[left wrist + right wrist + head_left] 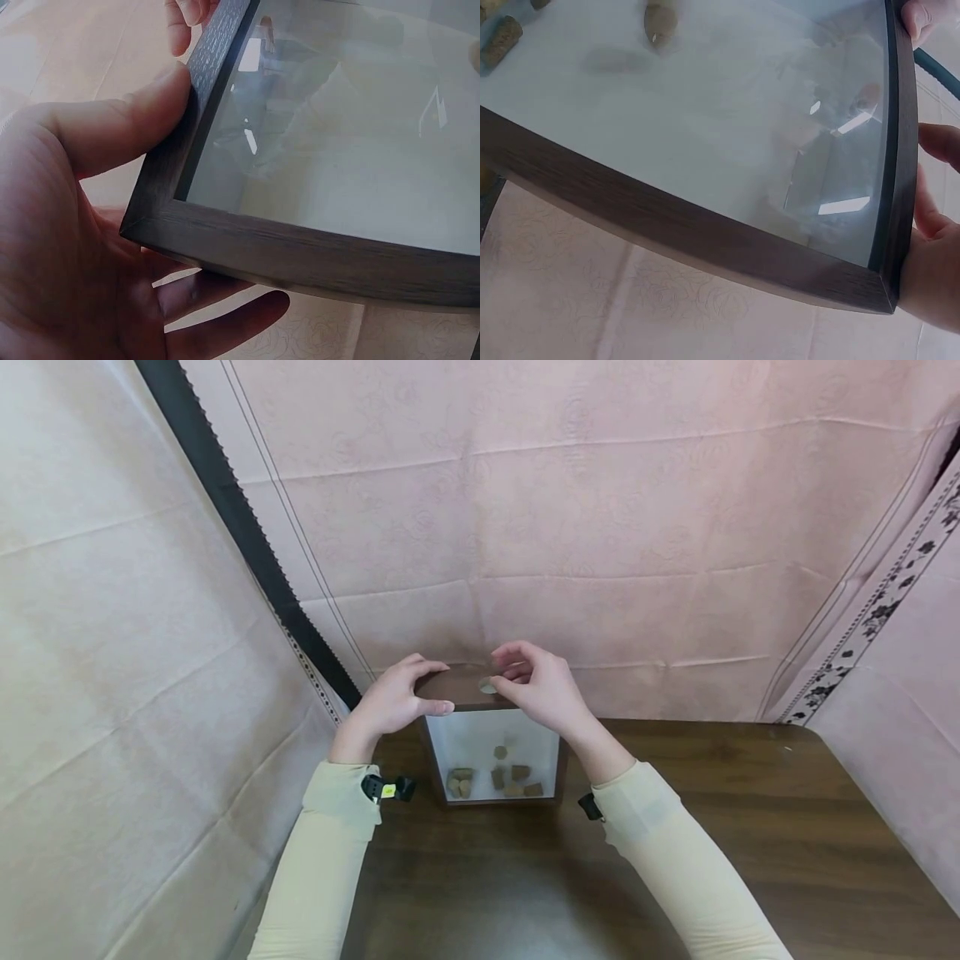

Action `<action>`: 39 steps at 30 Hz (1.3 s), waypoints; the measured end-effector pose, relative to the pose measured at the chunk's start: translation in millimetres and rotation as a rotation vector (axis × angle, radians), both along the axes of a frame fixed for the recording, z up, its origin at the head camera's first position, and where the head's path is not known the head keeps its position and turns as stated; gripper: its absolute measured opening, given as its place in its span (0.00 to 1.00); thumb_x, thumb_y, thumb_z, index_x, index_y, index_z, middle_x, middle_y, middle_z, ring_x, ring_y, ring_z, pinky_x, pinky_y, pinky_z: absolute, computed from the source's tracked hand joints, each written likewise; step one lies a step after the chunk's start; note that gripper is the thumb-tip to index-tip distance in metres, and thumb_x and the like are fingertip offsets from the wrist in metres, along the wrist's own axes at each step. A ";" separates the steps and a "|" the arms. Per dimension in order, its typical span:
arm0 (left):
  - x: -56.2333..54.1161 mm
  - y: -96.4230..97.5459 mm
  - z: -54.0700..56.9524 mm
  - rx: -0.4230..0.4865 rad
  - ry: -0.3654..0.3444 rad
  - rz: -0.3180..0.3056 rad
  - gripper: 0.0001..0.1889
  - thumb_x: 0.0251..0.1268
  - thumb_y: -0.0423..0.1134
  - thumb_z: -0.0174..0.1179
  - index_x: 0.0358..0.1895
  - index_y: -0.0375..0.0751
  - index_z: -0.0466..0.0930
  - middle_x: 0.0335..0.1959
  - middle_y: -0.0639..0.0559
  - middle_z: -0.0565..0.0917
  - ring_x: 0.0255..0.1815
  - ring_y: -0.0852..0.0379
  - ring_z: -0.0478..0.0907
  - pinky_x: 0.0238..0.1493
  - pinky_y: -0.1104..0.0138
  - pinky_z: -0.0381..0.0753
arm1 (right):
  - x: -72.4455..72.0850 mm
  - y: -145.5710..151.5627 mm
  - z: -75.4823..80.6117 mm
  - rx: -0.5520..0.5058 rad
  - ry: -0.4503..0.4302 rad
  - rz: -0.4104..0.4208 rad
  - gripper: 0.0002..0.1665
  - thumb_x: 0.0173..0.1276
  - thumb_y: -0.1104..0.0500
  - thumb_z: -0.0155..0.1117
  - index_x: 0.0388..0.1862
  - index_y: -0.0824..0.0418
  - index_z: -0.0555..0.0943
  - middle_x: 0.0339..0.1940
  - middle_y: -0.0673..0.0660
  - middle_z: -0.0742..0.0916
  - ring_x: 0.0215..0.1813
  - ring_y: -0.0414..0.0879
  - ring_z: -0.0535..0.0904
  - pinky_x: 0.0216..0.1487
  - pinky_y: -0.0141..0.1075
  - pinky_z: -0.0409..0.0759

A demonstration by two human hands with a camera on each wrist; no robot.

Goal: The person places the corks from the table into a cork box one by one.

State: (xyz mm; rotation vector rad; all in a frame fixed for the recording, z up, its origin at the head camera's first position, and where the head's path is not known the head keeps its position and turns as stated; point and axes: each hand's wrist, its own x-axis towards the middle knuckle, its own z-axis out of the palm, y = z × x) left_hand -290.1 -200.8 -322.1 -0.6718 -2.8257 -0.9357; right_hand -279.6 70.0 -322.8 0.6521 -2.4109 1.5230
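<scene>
A wooden shadow box [442, 803] with a glass front and pale backing stands on the table, several corks [460, 782] at its bottom. One more cork [500, 752] is in mid-air behind the glass, blurred in the right wrist view. My left hand [392, 697] grips the box's upper left corner, thumb along the top edge and fingers down the side. Over the top panel, my right hand [545, 692] has loosely bent fingers beside the round hole [487, 686], nothing visible between them. In the left wrist view its fingertips [180, 30] show beyond the frame.
The box stands near the back of a dark wooden table [720, 827]. A pale pink patterned cloth [600, 527] hangs right behind it. More cloth [135, 693] hangs on the left, with a dark strip [247, 518] alongside, and on the right.
</scene>
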 end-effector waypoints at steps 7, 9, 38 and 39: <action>2.9 2.8 2.0 0.011 -0.003 0.002 0.33 0.68 0.48 0.74 0.73 0.41 0.78 0.60 0.45 0.79 0.55 0.44 0.76 0.59 0.46 0.77 | 0.3 1.3 -0.6 -0.011 0.013 0.008 0.18 0.72 0.59 0.75 0.60 0.56 0.84 0.53 0.52 0.89 0.50 0.47 0.86 0.56 0.45 0.85; 3.8 3.1 1.9 0.017 -0.008 0.008 0.33 0.68 0.48 0.74 0.73 0.41 0.78 0.60 0.45 0.79 0.55 0.43 0.76 0.59 0.46 0.77 | 0.6 2.1 -1.2 -0.019 0.012 0.015 0.19 0.72 0.58 0.75 0.60 0.56 0.84 0.53 0.52 0.89 0.50 0.47 0.86 0.56 0.45 0.85; 4.4 2.6 -2.2 0.032 -0.006 0.012 0.33 0.69 0.48 0.72 0.74 0.41 0.77 0.62 0.43 0.79 0.59 0.42 0.75 0.64 0.42 0.76 | 26.1 136.1 -110.1 -0.155 -0.103 -0.216 0.18 0.81 0.51 0.67 0.61 0.61 0.85 0.50 0.59 0.90 0.48 0.45 0.86 0.46 0.28 0.83; 4.3 2.2 -2.0 0.032 -0.004 0.010 0.33 0.69 0.48 0.73 0.74 0.41 0.77 0.62 0.43 0.79 0.59 0.41 0.75 0.65 0.42 0.75 | 25.3 143.0 -120.1 -0.097 -0.118 -0.229 0.18 0.81 0.51 0.67 0.61 0.61 0.85 0.51 0.59 0.90 0.49 0.45 0.86 0.46 0.28 0.82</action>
